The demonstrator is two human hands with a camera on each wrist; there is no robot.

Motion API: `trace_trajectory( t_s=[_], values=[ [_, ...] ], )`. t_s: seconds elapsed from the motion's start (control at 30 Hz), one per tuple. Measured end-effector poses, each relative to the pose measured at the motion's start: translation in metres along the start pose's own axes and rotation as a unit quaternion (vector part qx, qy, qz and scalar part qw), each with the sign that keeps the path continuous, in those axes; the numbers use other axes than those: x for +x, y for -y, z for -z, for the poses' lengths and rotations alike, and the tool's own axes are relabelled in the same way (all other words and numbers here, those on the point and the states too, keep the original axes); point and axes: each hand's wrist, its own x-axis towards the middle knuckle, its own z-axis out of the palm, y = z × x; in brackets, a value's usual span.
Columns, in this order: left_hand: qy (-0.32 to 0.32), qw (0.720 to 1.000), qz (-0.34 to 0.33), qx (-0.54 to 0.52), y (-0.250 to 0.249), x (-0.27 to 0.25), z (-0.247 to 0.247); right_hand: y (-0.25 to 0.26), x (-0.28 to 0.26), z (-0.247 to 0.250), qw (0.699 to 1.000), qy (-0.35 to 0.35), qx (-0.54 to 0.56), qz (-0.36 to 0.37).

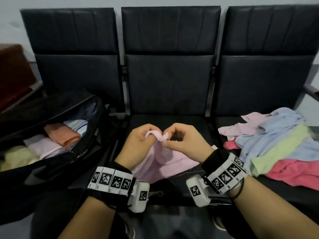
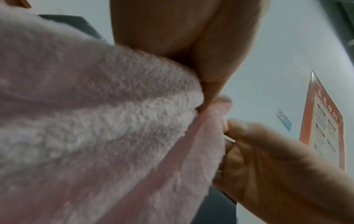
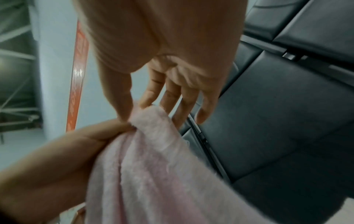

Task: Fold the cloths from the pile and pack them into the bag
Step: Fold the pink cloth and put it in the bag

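Left hand (image 1: 138, 141) and right hand (image 1: 184, 140) both pinching pink cloth (image 1: 164, 163) corner over middle seat's (image 1: 170, 87) front edge, fingertips hiding the pinch, pile (image 1: 279, 144) lying on right seat, open bag (image 1: 51, 135) sitting left, edge cutting off both.

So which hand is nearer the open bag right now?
Left. The left hand grips the pink cloth on the middle seat, beside the bag; the right hand pinches the same cloth farther away.

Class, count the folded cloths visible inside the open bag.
4: yellow cloth nearest, pink cloth behind it, orange cloth next, striped white cloth farthest. The bag may hide more.
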Motion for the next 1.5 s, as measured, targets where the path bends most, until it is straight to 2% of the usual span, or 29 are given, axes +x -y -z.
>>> trace_trajectory(
  t_s=[0.13, 0.23, 0.37, 0.53, 0.67, 0.73, 0.8, 0.93, 1.0, 1.1, 1.2, 1.27, 1.33, 1.43, 1.5],
  values=[
    [-0.003, 0.999, -0.006, 0.039, 0.010, -0.008, 0.017, -0.010, 0.000, -0.015, 0.998, -0.007, -0.062, -0.032],
    [0.016, 0.996, 0.010, 0.092, 0.022, -0.011, 0.031, -0.018, -0.001, -0.013, 0.993, -0.060, -0.102, -0.022],
    [0.058, 0.980, 0.053, 0.183, 0.041, -0.020, 0.047, -0.020, 0.001, 0.004, 0.989, -0.123, -0.082, -0.028],
    [0.028, 0.979, 0.070, 0.190, 0.050, -0.026, 0.066, -0.019, 0.005, 0.025, 0.979, -0.196, -0.034, -0.040],
    [0.019, 0.989, 0.061, 0.134, 0.044, -0.027, 0.074, -0.026, 0.006, 0.031, 0.971, -0.226, -0.053, -0.053],
    [-0.009, 0.994, 0.061, 0.096, 0.042, -0.025, 0.076, -0.030, 0.004, 0.030, 0.974, -0.214, -0.053, -0.051],
    [-0.058, 0.996, 0.064, 0.031, 0.038, -0.024, 0.081, -0.036, 0.000, 0.028, 0.979, -0.178, -0.098, -0.031],
    [-0.162, 0.984, 0.030, -0.070, 0.027, -0.022, 0.096, -0.059, -0.019, 0.010, 0.960, -0.017, -0.275, -0.051],
    [-0.216, 0.971, 0.004, -0.101, 0.022, -0.021, 0.105, -0.073, -0.028, 0.002, 0.945, 0.036, -0.318, -0.066],
    [-0.308, 0.942, -0.017, -0.136, 0.023, -0.019, 0.123, -0.085, -0.034, 0.012, 0.957, 0.018, -0.276, -0.085],
    [-0.379, 0.918, 0.018, -0.114, 0.032, -0.017, 0.135, -0.087, -0.030, 0.029, 0.951, -0.023, -0.290, -0.109],
    [-0.367, 0.922, 0.064, -0.101, 0.041, -0.015, 0.130, -0.082, -0.024, 0.035, 0.952, -0.074, -0.281, -0.098],
    [-0.315, 0.938, 0.117, -0.088, 0.048, -0.012, 0.117, -0.067, -0.015, 0.034, 0.966, -0.112, -0.228, -0.055],
    [-0.242, 0.955, 0.159, -0.066, 0.047, -0.010, 0.088, -0.037, 0.001, 0.019, 0.982, -0.089, -0.167, 0.003],
    [-0.187, 0.969, 0.147, -0.072, 0.037, -0.010, 0.064, -0.021, 0.007, 0.006, 0.986, -0.049, -0.156, 0.024]
  ],
)
